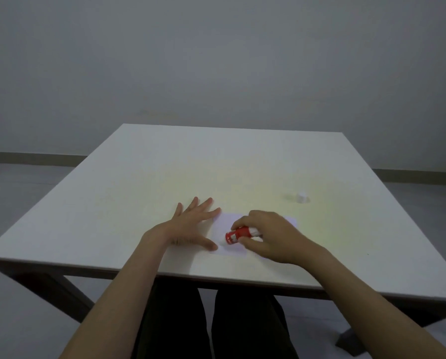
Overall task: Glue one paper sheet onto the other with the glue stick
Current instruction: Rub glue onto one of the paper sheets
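A white table (139,177) is standing before a bare grey wall, and I am working near its front edge. My left hand (191,224) is lying flat, fingers spread, its fingertips pinning the left side of the paper (229,221). My right hand (271,234) is gripping the red glue stick (236,235), tilted low over the sheet. The cap (301,197) is sitting well apart, toward the right edge. I cannot tell whether two sheets are lying there. I am thinking steady, even strokes out to the edges would serve best.

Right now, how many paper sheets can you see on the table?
1 for certain: a white rectangular paper sheet under both hands. A pale edge beside the right hand may be a second sheet, mostly hidden.
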